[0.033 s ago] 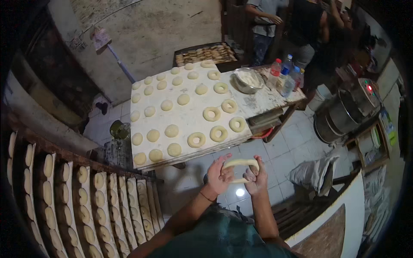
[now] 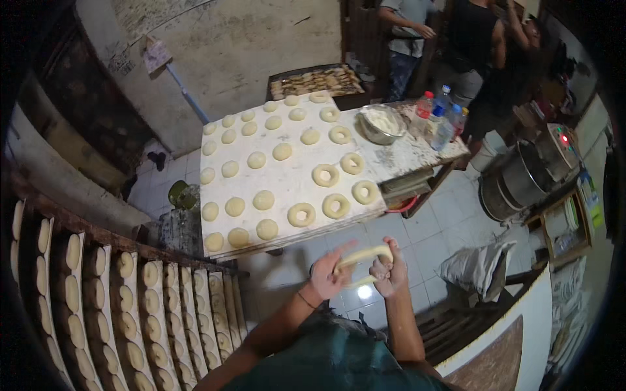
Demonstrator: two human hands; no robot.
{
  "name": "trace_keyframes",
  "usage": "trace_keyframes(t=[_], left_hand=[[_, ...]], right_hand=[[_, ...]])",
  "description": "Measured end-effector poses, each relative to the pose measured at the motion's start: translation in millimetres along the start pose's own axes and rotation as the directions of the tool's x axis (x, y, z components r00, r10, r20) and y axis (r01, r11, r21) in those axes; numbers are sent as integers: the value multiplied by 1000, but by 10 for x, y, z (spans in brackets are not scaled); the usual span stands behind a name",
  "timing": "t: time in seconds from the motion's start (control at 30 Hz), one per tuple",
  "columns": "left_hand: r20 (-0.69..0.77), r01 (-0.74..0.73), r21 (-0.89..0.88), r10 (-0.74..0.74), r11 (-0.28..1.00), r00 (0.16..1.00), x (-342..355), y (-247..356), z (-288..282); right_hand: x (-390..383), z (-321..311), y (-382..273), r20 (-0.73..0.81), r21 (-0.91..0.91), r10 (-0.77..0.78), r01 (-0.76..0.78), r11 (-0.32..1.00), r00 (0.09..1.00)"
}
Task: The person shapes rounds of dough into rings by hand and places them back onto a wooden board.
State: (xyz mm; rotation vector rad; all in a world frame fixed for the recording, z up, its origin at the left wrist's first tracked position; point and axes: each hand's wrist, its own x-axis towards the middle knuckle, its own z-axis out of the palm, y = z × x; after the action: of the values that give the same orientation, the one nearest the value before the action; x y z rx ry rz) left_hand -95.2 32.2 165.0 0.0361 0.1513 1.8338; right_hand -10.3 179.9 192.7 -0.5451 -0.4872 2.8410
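Evidently the batch on the floured board (image 2: 287, 182) is only partway shaped, with dough rings (image 2: 315, 175) down the right side and plain dough rounds (image 2: 263, 200) elsewhere, while before it the right hand (image 2: 389, 272) grips a larger ring (image 2: 366, 253) that the blurred left hand (image 2: 325, 276) touches, its hold unclear.

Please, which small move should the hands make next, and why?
Probably lay the dough ring on the board: it spans from the left hand to the right hand, already open in the middle, and similar rings lie there.
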Motion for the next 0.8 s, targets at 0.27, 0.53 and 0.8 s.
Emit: trace_keyframes(t=[0.27,0.53,0.8], left_hand=[[-250,-186,831,650,525,718,84,1646,-354],[-45,102,994,740,-32,672,334,2302,-761],[123,315,478,418,-820,900,253,2242,-465]], right_hand=[[1527,453,525,70,-386,353,-301,872,933],[2467,692,529,5,-901,54,-19,432,999],[4310,701,108,635,-691,-16,558,-459,772]])
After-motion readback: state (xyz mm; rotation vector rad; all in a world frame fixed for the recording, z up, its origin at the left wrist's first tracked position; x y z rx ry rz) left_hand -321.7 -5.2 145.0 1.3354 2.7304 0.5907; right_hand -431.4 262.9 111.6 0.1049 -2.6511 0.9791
